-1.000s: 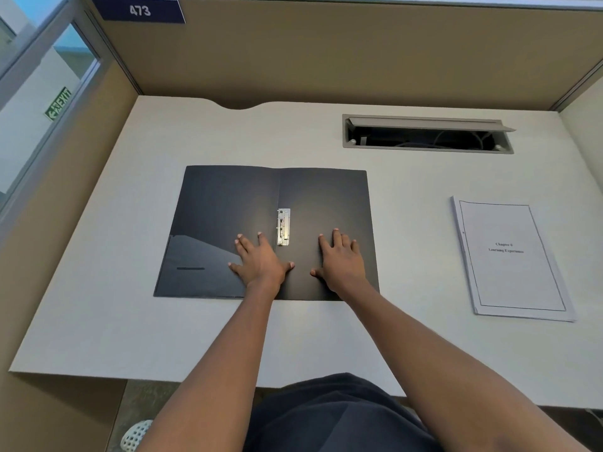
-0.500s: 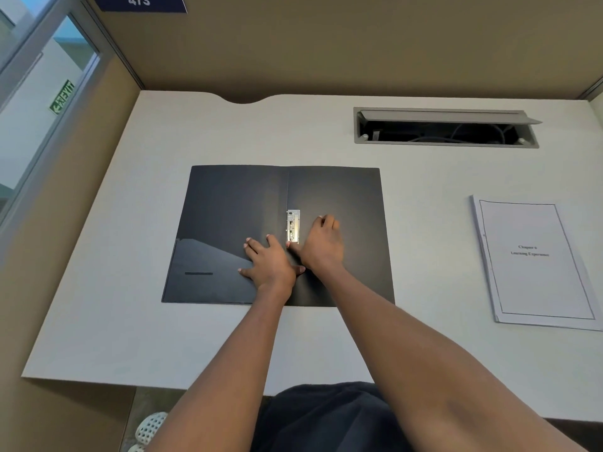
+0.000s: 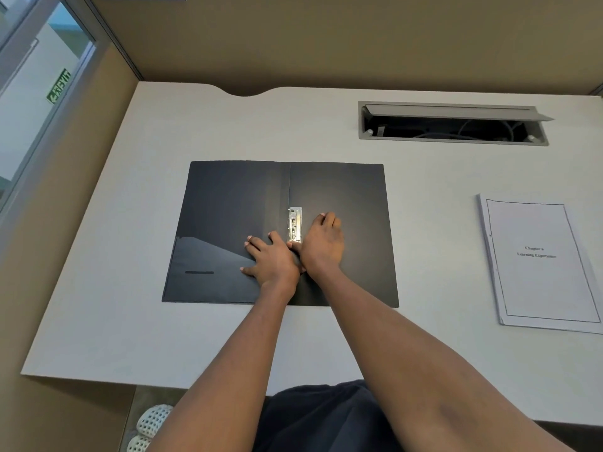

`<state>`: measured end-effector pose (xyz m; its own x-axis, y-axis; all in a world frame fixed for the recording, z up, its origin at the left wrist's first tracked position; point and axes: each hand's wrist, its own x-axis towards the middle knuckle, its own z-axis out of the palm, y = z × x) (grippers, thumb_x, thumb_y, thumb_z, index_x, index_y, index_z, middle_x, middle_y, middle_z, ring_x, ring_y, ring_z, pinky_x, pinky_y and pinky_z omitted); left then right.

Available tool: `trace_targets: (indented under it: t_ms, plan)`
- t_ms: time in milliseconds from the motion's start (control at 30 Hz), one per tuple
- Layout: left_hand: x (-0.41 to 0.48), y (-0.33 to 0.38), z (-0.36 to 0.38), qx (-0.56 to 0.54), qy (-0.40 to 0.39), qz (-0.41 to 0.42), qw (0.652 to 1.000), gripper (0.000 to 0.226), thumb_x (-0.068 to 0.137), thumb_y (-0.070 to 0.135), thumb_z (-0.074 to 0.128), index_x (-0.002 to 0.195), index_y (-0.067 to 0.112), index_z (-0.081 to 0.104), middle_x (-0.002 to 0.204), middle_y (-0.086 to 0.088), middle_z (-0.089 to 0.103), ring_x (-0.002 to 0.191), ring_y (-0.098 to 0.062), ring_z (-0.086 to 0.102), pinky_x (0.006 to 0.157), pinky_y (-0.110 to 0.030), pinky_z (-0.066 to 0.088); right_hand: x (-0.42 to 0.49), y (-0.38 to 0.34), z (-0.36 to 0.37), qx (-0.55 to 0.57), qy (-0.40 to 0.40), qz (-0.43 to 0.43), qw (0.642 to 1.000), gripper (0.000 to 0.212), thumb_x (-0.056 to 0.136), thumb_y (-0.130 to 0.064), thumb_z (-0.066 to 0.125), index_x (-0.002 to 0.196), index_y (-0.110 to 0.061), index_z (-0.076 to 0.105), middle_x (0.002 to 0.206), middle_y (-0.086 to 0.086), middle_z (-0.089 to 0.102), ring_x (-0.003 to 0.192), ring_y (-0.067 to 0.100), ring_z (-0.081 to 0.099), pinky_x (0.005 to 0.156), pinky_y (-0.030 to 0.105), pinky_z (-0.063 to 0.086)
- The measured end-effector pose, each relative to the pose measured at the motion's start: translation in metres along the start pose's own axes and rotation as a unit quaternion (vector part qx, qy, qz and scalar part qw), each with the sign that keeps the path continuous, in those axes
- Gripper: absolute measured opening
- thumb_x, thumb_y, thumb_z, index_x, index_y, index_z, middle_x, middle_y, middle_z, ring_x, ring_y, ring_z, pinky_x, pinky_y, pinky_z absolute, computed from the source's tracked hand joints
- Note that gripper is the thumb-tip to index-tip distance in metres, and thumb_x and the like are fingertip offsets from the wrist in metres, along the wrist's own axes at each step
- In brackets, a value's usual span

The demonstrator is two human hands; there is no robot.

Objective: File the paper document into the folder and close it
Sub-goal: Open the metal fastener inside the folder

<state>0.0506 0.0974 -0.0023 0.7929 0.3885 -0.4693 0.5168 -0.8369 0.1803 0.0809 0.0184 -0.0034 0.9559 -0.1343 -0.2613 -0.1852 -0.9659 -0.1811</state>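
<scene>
- On the pale grey counter, a thin black plastic folder lies fully open and flat, its two covers spread left and right of the centre spine.
- Along the spine, on the right cover, sits a small silver metal clip mechanism, running lengthwise toward the far edge.
- On the lower part of the left cover, a slanted inner pocket with a short dark slit is visible.
- The left hand rests palm down on the left cover just beside the spine, fingers spread flat and holding nothing.
- The right hand lies palm down on the right cover, just right of the clip, fingers held together and extended; its thumb tip reaches toward the near end of the clip, though whether it presses on the metal cannot be told.
- The two hands touch each other at their inner edges over the spine.
- Well apart to the right, the white stapled paper document lies flat on the counter, face up, with a ruled border and a short printed title at mid-page; it lies outside the folder.
- Toward the far right of the counter, a grey rectangular cable hatch stands open with dark wires inside.
- Tan partition walls enclose the counter at the back and left.
</scene>
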Motion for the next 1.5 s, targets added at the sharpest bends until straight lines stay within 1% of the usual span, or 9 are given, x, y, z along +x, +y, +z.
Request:
trace_targets:
  t_ms: [267, 433, 633, 733, 833, 1000, 1133, 1333, 1500]
  plan:
    - [-0.001, -0.003, 0.001, 0.001, -0.012, 0.003, 1.000, 0.095, 0.076, 0.032, 0.088, 0.149, 0.016, 0.030, 0.167, -0.028, 0.008, 0.157, -0.045, 0.007, 0.114, -0.074, 0.027, 0.002, 0.000, -0.008, 0.014, -0.019, -0.012, 1.000, 0.101, 0.081, -0.065, 0.069, 0.149, 0.003, 0.036, 0.138, 0.012, 0.044, 0.129, 0.027, 0.043, 0.107, 0.035, 0.044]
    - [-0.002, -0.002, 0.001, 0.006, -0.009, 0.011, 1.000, 0.103, 0.072, 0.047, 0.088, 0.150, 0.016, 0.028, 0.166, -0.029, 0.008, 0.157, -0.045, 0.008, 0.112, -0.074, 0.029, 0.005, 0.004, -0.015, 0.032, -0.037, -0.023, 0.999, 0.097, 0.085, -0.063, 0.067, 0.148, 0.005, 0.036, 0.142, 0.012, 0.040, 0.131, 0.027, 0.041, 0.108, 0.033, 0.043]
    - [-0.003, -0.004, 0.001, 0.009, -0.002, 0.014, 1.000, 0.106, 0.072, 0.053, 0.087, 0.151, 0.016, 0.028, 0.167, -0.028, 0.008, 0.157, -0.043, 0.008, 0.111, -0.074, 0.031, 0.007, 0.002, -0.025, 0.086, -0.055, -0.025, 0.994, 0.065, 0.090, -0.059, 0.063, 0.130, -0.009, 0.057, 0.135, 0.011, 0.050, 0.129, 0.029, 0.047, 0.098, 0.039, 0.047]
    - [-0.003, -0.003, 0.001, 0.015, 0.002, 0.015, 1.000, 0.107, 0.071, 0.053, 0.088, 0.152, 0.015, 0.028, 0.166, -0.029, 0.009, 0.157, -0.042, 0.009, 0.111, -0.074, 0.032, 0.010, 0.001, -0.030, 0.137, -0.023, -0.045, 0.989, 0.052, 0.090, -0.053, 0.068, 0.128, -0.018, 0.061, 0.128, 0.008, 0.057, 0.121, 0.028, 0.055, 0.093, 0.040, 0.048]
    - [-0.003, -0.003, 0.002, 0.019, 0.004, 0.012, 1.000, 0.107, 0.071, 0.053, 0.088, 0.151, 0.016, 0.028, 0.166, -0.028, 0.009, 0.157, -0.042, 0.009, 0.110, -0.073, 0.033, 0.020, 0.000, -0.034, 0.223, -0.040, -0.035, 0.973, 0.046, 0.086, -0.044, 0.075, 0.126, -0.023, 0.064, 0.120, 0.003, 0.061, 0.107, 0.024, 0.063, 0.082, 0.033, 0.048]
    - [-0.002, -0.003, 0.004, 0.029, 0.010, 0.013, 0.999, 0.107, 0.070, 0.054, 0.088, 0.150, 0.017, 0.028, 0.166, -0.028, 0.011, 0.156, -0.043, 0.011, 0.110, -0.072, 0.034, 0.039, -0.010, -0.037, 0.360, -0.019, -0.034, 0.932, 0.015, 0.084, -0.022, 0.080, 0.087, -0.010, 0.073, 0.067, -0.007, 0.063, 0.058, 0.009, 0.058, 0.062, 0.026, 0.045]
    - [0.000, -0.003, 0.005, 0.036, 0.012, 0.013, 0.999, 0.108, 0.069, 0.055, 0.088, 0.150, 0.017, 0.027, 0.166, -0.029, 0.012, 0.156, -0.044, 0.012, 0.109, -0.072, 0.035, 0.054, -0.018, -0.041, 0.393, -0.008, -0.039, 0.919, 0.017, 0.087, -0.009, 0.076, 0.072, -0.004, 0.070, 0.063, 0.006, 0.068, 0.054, 0.014, 0.058, 0.060, 0.030, 0.053]
    - [0.002, -0.002, 0.006, 0.040, 0.013, 0.011, 0.999, 0.110, 0.068, 0.055, 0.089, 0.151, 0.017, 0.027, 0.165, -0.030, 0.012, 0.156, -0.045, 0.013, 0.109, -0.073, 0.035, 0.081, -0.021, -0.044, 0.411, -0.039, -0.046, 0.910, 0.011, 0.089, 0.011, 0.061, 0.082, 0.007, 0.069, 0.068, 0.014, 0.065, 0.052, 0.017, 0.056, 0.060, 0.033, 0.057]
    - [0.003, -0.001, 0.008, 0.044, 0.014, 0.013, 0.999, 0.111, 0.067, 0.055, 0.089, 0.150, 0.017, 0.026, 0.164, -0.030, 0.014, 0.155, -0.046, 0.014, 0.108, -0.073, 0.036, 0.097, -0.020, -0.039, 0.355, -0.046, -0.063, 0.932, 0.022, 0.088, 0.012, 0.054, 0.093, 0.004, 0.074, 0.079, 0.019, 0.073, 0.065, 0.026, 0.068, 0.074, 0.041, 0.062]
